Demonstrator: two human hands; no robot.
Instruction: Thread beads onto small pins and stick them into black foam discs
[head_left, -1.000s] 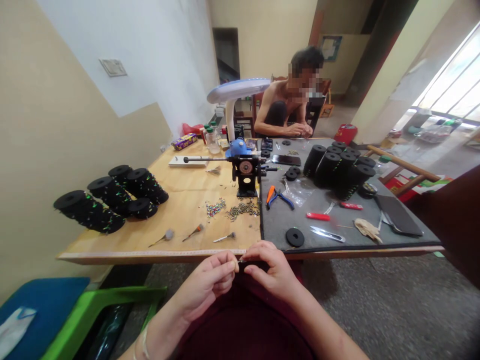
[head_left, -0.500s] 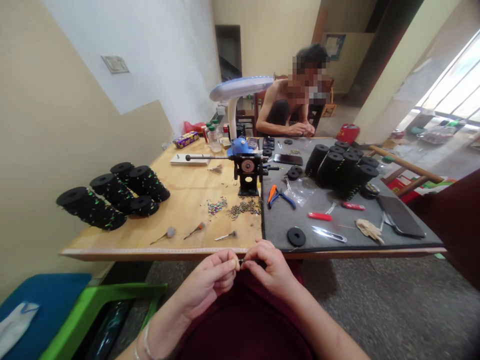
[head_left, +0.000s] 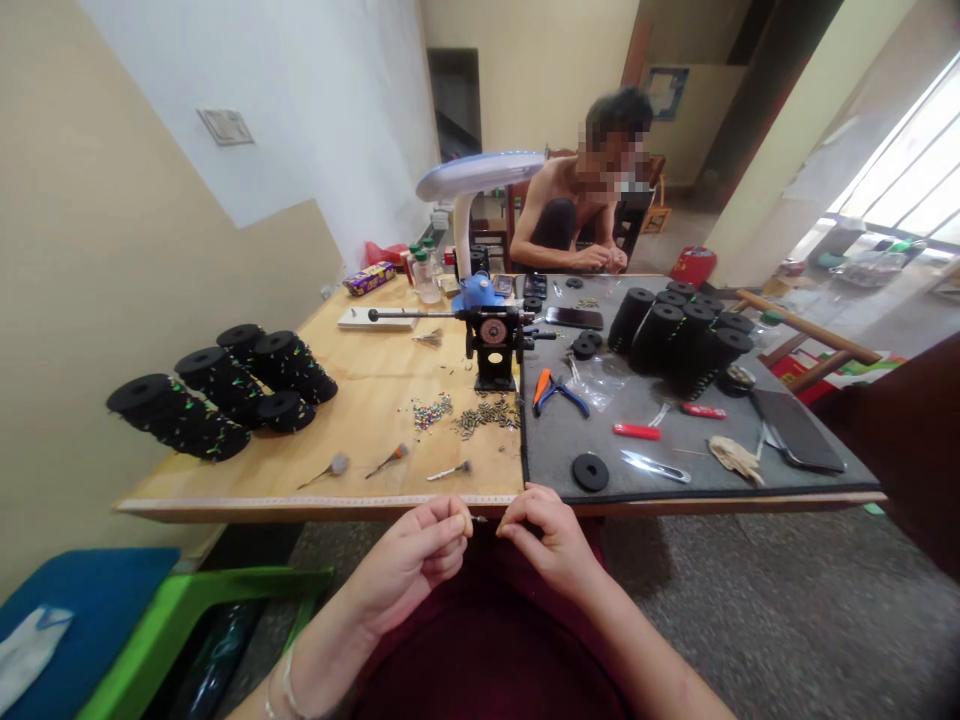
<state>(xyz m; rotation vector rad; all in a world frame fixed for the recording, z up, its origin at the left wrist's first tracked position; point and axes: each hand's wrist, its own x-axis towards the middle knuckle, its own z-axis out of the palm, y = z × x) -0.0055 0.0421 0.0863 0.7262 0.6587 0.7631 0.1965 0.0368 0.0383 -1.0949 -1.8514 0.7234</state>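
Small part (head_left: 478, 519) (in left hand (head_left: 429, 548)) now clears right hand (head_left: 551, 540).

No wording or number legible anywhere. Print noted, unreadable: yellow lettering on purple box (head_left: 370, 279), far left of tabletop (head_left: 322, 385), too small and blurred. Round dial (head_left: 493, 332) on black winding machine (head_left: 495, 372): ring of marks, figures not resolvable. Pale measuring strip (head_left: 322, 501) along near edge: fine markings, numbers too small. Wall notice (head_left: 667, 93) behind the seated person (head_left: 551, 215): content blurred. Red-handled cutter (head_left: 703, 411): whitish marking, illegible.
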